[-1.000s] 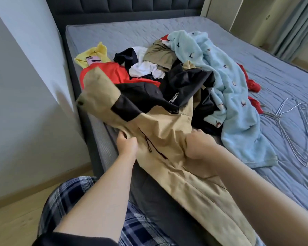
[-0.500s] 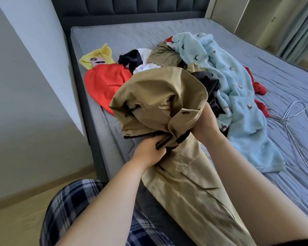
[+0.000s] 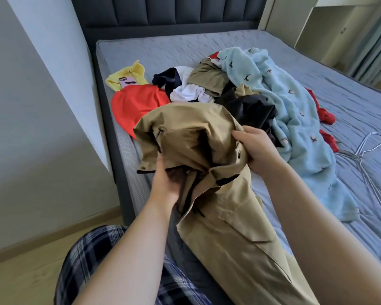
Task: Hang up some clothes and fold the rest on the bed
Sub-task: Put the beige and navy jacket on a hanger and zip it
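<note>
1. Centre frame: left hand (image 3: 165, 183) has its grip closed on the tan coat (image 3: 191, 128) from below, fingers half buried, probably at the collar.
2. The coat has just lifted clear of the pile (image 3: 246, 106)!
3. Right hand (image 3: 256, 148) clutches its buttoned edge.
4. Far right, wire hangers (image 3: 361, 148) wait on the bed (image 3: 163, 49). Hanging looks next.

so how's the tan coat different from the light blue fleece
The tan coat is smooth, plain fabric; the light blue fleece is fuzzy with small dark motifs. The tan coat is gripped by the left hand and right hand, bunched at the top, while the light blue fleece lies untouched, spread on the bed. Both are large and unfolded.
</note>
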### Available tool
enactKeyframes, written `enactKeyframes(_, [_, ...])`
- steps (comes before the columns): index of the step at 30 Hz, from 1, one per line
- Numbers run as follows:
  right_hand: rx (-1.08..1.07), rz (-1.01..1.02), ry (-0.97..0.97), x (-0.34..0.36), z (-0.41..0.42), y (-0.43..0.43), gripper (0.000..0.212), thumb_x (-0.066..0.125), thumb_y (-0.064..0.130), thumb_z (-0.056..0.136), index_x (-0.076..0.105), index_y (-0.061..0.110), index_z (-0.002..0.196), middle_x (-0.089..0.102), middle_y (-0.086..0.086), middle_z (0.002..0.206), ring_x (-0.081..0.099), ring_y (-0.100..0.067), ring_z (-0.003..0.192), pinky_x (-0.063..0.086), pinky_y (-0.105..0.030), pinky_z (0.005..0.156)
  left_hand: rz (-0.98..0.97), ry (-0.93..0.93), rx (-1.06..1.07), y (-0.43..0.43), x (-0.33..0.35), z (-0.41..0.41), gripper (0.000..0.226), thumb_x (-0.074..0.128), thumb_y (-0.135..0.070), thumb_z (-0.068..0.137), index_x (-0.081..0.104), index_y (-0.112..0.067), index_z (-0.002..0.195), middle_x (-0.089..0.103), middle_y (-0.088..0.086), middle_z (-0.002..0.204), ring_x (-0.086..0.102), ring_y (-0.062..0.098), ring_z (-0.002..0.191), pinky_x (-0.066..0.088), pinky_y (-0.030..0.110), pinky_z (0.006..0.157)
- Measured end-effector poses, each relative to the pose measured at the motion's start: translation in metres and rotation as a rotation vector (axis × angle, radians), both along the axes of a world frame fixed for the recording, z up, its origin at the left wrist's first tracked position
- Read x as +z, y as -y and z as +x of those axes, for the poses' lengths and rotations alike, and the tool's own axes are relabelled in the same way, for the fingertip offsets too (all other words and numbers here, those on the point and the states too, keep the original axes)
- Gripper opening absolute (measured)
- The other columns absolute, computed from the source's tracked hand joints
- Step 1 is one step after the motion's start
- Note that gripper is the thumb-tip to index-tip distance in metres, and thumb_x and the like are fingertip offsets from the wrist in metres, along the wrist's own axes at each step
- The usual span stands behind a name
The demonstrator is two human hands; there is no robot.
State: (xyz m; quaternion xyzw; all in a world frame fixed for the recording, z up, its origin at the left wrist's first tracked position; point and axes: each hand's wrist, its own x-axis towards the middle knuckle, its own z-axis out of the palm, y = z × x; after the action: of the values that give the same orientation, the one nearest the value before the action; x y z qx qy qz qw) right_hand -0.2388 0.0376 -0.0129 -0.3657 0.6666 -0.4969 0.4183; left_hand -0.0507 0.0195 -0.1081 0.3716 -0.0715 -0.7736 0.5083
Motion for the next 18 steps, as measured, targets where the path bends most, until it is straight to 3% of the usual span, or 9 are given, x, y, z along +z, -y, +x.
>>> enactKeyframes(2, [0.019, 0.047, 0.007, -0.014, -0.002, -0.003, 0.019, 0.060, 0.018, 0.091, 0.069, 0.001, 0.088, 0.065, -0.013, 0.080, 0.060, -0.021, 0.073, 0.051, -0.036, 0.073, 0.026, 0.023, 0.111, 0.011, 0.004, 0.014, 0.038, 0.056, -0.038, 0.093, 0.064, -0.009, 0.117, 0.068, 0.009, 0.104, 0.067, 0.020, 0.078, 0.055, 0.030, 0.062])
enactKeyframes(4, [0.052, 0.122, -0.057, -0.027, -0.007, -0.006, 0.023, 0.061, 0.024, 0.091, 0.067, 0.010, 0.075, 0.062, -0.008, 0.068, 0.056, -0.018, 0.064, 0.046, -0.030, 0.063, 0.066, -0.014, 0.154, 0.018, 0.005, 0.022, 0.041, 0.055, -0.034, 0.095, 0.058, -0.009, 0.127, 0.064, 0.011, 0.122, 0.064, 0.024, 0.099, 0.054, 0.034, 0.078])
enactKeyframes(6, [-0.039, 0.171, -0.092, -0.038, -0.025, -0.004, 0.026, 0.061, 0.026, 0.090, 0.063, 0.013, 0.067, 0.060, -0.006, 0.067, 0.054, -0.018, 0.064, 0.044, -0.031, 0.064, 0.110, -0.071, 0.142, 0.020, 0.008, 0.027, 0.042, 0.053, -0.041, 0.095, 0.061, -0.011, 0.123, 0.065, 0.012, 0.122, 0.061, 0.028, 0.109, 0.049, 0.043, 0.094])
enactKeyframes(7, [-0.145, 0.175, -0.063, -0.042, -0.039, -0.002, 0.022, 0.061, 0.024, 0.090, 0.066, 0.013, 0.071, 0.062, -0.008, 0.073, 0.056, -0.019, 0.069, 0.045, -0.032, 0.067, 0.120, -0.083, 0.132, 0.019, 0.011, 0.030, 0.043, 0.050, -0.047, 0.094, 0.065, -0.013, 0.116, 0.069, 0.012, 0.113, 0.064, 0.031, 0.103, 0.048, 0.047, 0.093])
enactKeyframes(9, [-0.356, 0.165, -0.072, -0.048, -0.069, -0.004, 0.017, 0.058, 0.016, 0.089, 0.069, 0.003, 0.091, 0.065, -0.014, 0.085, 0.055, -0.021, 0.077, 0.043, -0.034, 0.070, 0.105, -0.083, 0.100, 0.018, 0.014, 0.035, 0.049, 0.044, -0.056, 0.093, 0.069, -0.014, 0.101, 0.073, 0.014, 0.094, 0.070, 0.033, 0.082, 0.054, 0.049, 0.075])
enactKeyframes(11, [-0.379, 0.200, -0.283, -0.054, -0.094, -0.010, 0.018, 0.054, 0.010, 0.086, 0.067, -0.003, 0.087, 0.065, -0.025, 0.087, 0.052, -0.024, 0.077, 0.042, -0.036, 0.067, 0.084, 0.026, 0.077, 0.019, 0.013, 0.038, 0.049, 0.043, -0.058, 0.092, 0.068, -0.017, 0.101, 0.072, 0.013, 0.100, 0.069, 0.031, 0.086, 0.053, 0.044, 0.070])
enactKeyframes(13, [-0.308, 0.220, -0.544, -0.053, -0.101, -0.013, 0.011, 0.052, 0.006, 0.081, 0.060, 0.010, 0.076, 0.055, -0.014, 0.080, 0.049, -0.024, 0.081, 0.040, -0.035, 0.071, 0.118, 0.259, 0.121, 0.024, 0.009, 0.038, 0.038, 0.051, -0.056, 0.091, 0.065, -0.021, 0.100, 0.070, 0.009, 0.106, 0.065, 0.026, 0.092, 0.053, 0.038, 0.071])
enactKeyframes(16, [-0.331, -0.063, -0.768, -0.038, -0.084, -0.016, 0.026, 0.049, 0.005, 0.083, 0.059, 0.012, 0.105, 0.053, -0.007, 0.109, 0.047, -0.023, 0.106, 0.034, -0.028, 0.087, 0.144, 0.465, 0.137, 0.028, 0.004, 0.036, 0.036, 0.056, -0.054, 0.089, 0.062, -0.021, 0.102, 0.067, 0.003, 0.099, 0.064, 0.023, 0.090, 0.055, 0.036, 0.074])
enactKeyframes(18, [-0.286, -0.298, -0.837, -0.020, -0.060, -0.018, 0.026, 0.051, 0.011, 0.087, 0.061, 0.013, 0.110, 0.056, -0.001, 0.110, 0.049, -0.021, 0.109, 0.033, -0.022, 0.086, 0.114, 0.541, 0.076, 0.028, -0.001, 0.034, 0.038, 0.056, -0.048, 0.090, 0.062, -0.017, 0.112, 0.066, 0.006, 0.103, 0.063, 0.025, 0.095, 0.053, 0.037, 0.083])
